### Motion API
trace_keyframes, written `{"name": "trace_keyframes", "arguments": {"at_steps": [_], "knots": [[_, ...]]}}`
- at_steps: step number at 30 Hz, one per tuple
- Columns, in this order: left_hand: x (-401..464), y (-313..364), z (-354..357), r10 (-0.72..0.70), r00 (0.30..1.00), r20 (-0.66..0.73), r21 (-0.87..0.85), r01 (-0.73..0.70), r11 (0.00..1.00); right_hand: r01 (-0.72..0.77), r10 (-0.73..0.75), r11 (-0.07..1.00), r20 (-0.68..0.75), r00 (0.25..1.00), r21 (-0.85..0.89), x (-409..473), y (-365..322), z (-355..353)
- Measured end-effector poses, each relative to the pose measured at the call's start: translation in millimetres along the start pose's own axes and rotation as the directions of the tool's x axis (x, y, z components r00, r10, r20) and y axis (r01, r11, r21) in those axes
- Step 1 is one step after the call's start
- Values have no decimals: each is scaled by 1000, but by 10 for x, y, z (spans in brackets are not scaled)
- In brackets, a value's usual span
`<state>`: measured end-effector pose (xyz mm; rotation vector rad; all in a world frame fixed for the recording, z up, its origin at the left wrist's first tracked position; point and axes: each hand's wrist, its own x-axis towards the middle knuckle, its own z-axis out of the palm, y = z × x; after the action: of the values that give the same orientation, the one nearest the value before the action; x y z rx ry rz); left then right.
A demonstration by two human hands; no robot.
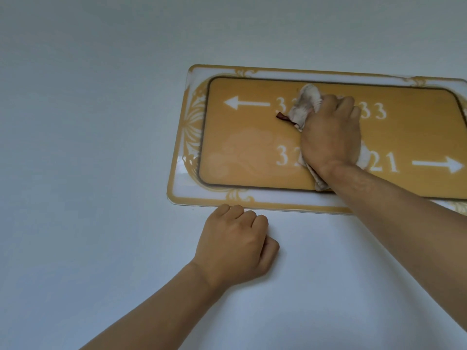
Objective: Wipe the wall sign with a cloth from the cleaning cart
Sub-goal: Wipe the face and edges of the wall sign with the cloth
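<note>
On the wall, the right hand (331, 132) is gripping the cloth (304, 104) and pressing it on the middle of the yellow sign (247, 137). Just below the sign, the left hand (235, 246) is curling into a fist, holding nothing. Pushing too hard might be knocking the sign loose.

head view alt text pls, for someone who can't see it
A person's right hand presses a crumpled pale cloth against the middle of a yellow wall sign with white arrows and room numbers. The left hand, fingers curled and empty, rests on the white wall just below the sign's lower edge.
</note>
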<state>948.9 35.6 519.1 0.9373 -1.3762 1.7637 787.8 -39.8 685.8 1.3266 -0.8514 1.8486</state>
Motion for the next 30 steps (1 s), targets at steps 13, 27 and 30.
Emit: {"name": "trace_keyframes", "arguments": {"at_steps": [13,27,30], "knots": [[-478,-186,-260,20,997,69,-81,-14,997,3,-9,986,35,999,168,-417,-843,-96],[-820,-733,-612,-158,977,143,76,149,986,165,-200,895,43,979,414,-1055,-2016,-139],[-867,-762,-580,-178,974,140,65,170,983,293,-395,809,102,913,510,-1250,-2215,-175]]}}
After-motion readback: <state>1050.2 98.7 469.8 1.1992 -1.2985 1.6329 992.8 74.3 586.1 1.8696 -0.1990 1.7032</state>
